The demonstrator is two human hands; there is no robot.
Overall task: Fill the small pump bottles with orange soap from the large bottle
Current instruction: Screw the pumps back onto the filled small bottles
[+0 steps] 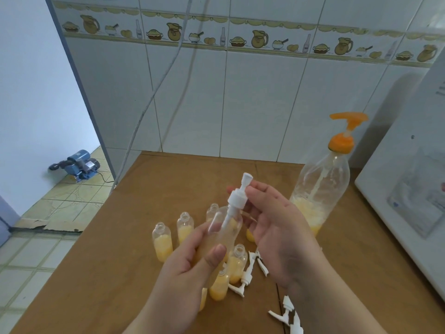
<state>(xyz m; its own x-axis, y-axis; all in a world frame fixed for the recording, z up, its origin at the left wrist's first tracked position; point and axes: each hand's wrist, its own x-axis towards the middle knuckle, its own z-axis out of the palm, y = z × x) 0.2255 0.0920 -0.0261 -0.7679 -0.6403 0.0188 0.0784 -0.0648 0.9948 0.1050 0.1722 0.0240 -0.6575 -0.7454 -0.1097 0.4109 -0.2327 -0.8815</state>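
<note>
Scene: A person's two hands work over a wooden worktop [144, 237], capping one small pump bottle [222, 233] among several already part-filled with orange soap.
Left hand: The left hand [192, 268] grips the bottle's lower body, thumb across the front, holding it tilted with the neck up and to the right.
Right hand: The right hand [277, 225] pinches the white pump head [237, 198] at its collar between its fingers [255, 191].
Key relation: Pump and bottle share one long axis; the dip tube is already inside, the collar at the neck, directly under the right hand.
Next move, likely: seating and twisting the collar.
Large bottle: The large bottle [320, 189] stands upright, nearly drained, on the right.
Loose parts: Open bottles [162, 242] and spare pump heads [248, 273] lie below the hands.
</note>
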